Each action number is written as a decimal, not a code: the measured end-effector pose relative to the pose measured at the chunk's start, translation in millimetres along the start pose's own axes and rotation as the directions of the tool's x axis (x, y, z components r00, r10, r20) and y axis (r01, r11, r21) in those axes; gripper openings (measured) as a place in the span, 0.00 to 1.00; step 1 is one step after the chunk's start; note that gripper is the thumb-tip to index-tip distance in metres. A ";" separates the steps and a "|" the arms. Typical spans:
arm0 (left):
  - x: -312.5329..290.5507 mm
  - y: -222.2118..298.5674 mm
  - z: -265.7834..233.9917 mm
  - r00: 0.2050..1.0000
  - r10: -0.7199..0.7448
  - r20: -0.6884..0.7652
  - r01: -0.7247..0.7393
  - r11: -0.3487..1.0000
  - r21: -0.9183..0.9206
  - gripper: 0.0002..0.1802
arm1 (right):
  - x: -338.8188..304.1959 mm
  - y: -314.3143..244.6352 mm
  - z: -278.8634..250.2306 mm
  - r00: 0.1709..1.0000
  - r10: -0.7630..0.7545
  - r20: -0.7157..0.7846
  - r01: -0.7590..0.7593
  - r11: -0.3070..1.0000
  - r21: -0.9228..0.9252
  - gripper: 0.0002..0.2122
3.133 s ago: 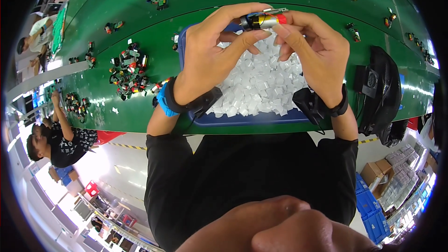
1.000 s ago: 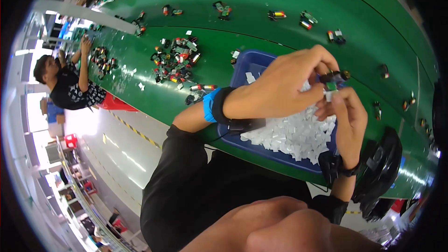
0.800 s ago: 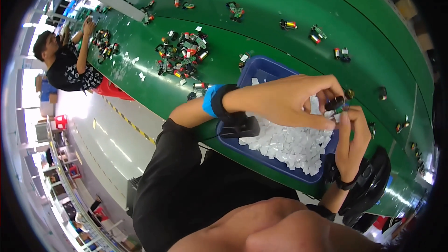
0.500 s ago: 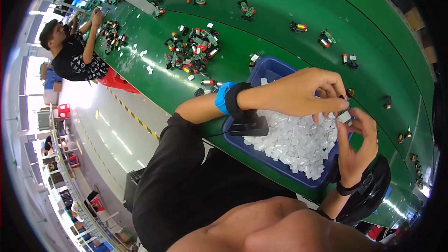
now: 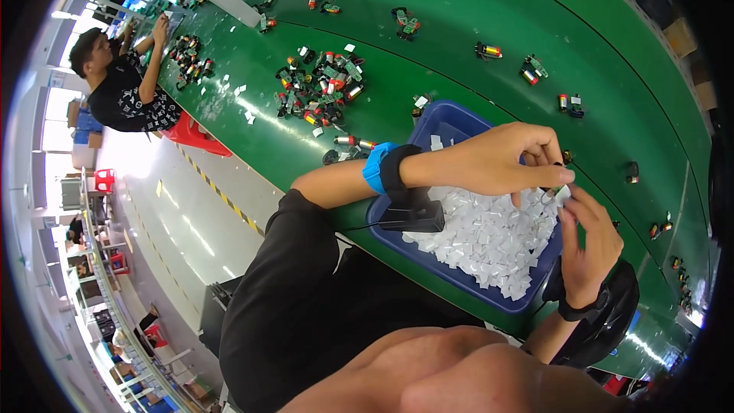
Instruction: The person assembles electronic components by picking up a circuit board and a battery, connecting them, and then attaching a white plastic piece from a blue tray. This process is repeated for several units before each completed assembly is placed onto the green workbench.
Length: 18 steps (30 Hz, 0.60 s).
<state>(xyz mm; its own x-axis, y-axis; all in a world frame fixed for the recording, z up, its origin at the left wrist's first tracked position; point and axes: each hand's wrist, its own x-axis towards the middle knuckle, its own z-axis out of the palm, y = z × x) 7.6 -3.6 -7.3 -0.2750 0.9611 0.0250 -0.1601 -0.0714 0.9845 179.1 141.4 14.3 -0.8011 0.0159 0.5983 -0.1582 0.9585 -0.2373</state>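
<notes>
Both of my hands meet above the right side of a blue plastic bin [image 5: 428, 266] heaped with small white slips [image 5: 489, 241]. My left hand [image 5: 508, 159], with a blue and a black band at the wrist, comes across from the left with thumb and fingers pinched. Something small and dark sits at its fingertips, mostly hidden. My right hand [image 5: 592, 248], in a black wristband, pinches a small white piece [image 5: 563, 195] like those in the bin, close to the left thumb. The fingertips of both hands nearly touch.
A heap of small assemblies [image 5: 325, 88] with green circuit boards and red-yellow cylinders lies on the green table [image 5: 428, 53]. More lie scattered along the far side and right. A black box [image 5: 420, 216] with a cable sits at the bin's rim. Another person [image 5: 130, 84] works at far left.
The white piece has turned and is now more covered by my fingers. My right hand has moved slightly down and right; the left stays close to its place. The whole view has shifted slightly.
</notes>
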 end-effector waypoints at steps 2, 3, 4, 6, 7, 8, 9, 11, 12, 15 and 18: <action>-0.2 0.1 -1.5 1.000 -0.003 -0.001 0.003 1.000 -0.020 0.16 | 0.0 -2.1 -1.2 1.000 -0.016 0.013 0.016 1.000 0.005 0.13; -0.2 1.4 -1.4 1.000 -0.009 0.011 0.009 1.000 -0.007 0.17 | -1.6 -2.8 -1.2 1.000 0.011 0.024 -0.010 1.000 -0.019 0.12; -0.3 2.9 -1.0 1.000 -0.015 0.022 0.015 1.000 0.006 0.17 | -3.2 -3.5 -0.9 0.999 0.037 0.034 -0.035 0.998 -0.043 0.10; -0.9 5.0 0.2 0.999 -0.019 0.033 0.018 1.000 0.019 0.18 | -4.6 -4.7 0.9 0.997 0.061 0.042 -0.058 0.996 -0.069 0.08; -2.5 5.5 0.8 1.000 0.004 0.016 -0.005 0.998 0.064 0.17 | -5.3 -6.2 3.8 0.985 0.169 0.041 -0.170 0.985 0.024 0.08; -4.0 5.9 1.5 1.000 0.027 -0.001 -0.027 0.994 0.110 0.17 | -5.8 -7.6 6.2 0.960 0.275 0.049 -0.279 0.953 0.117 0.08; -5.1 6.2 2.1 0.999 0.050 -0.016 -0.047 0.987 0.156 0.16 | -5.9 -8.1 7.4 0.924 0.376 0.069 -0.382 0.901 0.206 0.08; -5.1 7.9 3.9 0.986 0.156 -0.052 -0.136 0.950 0.283 0.15 | -6.9 -2.2 6.0 0.874 0.483 0.054 -0.473 0.820 0.323 0.08; -4.0 8.0 5.9 0.963 0.262 -0.063 -0.216 0.890 0.402 0.14 | -8.8 1.6 3.8 0.806 0.590 0.052 -0.551 0.716 0.429 0.09; -2.6 7.2 7.4 0.934 0.354 -0.045 -0.289 0.825 0.486 0.12 | -4.9 2.4 2.3 0.767 0.639 0.060 -0.587 0.662 0.465 0.10; -4.7 7.9 6.8 0.944 0.331 -0.012 -0.293 0.853 0.432 0.09 | 3.3 -7.6 6.6 0.845 0.531 0.064 -0.519 0.784 0.340 0.13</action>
<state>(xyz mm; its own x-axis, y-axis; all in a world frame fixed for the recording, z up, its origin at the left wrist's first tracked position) 14.1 -6.9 1.6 -0.3238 0.8802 0.3469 0.3534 -0.2276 0.9074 173.9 132.3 13.0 -0.7978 0.5044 0.3302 0.0956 0.6467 -0.7568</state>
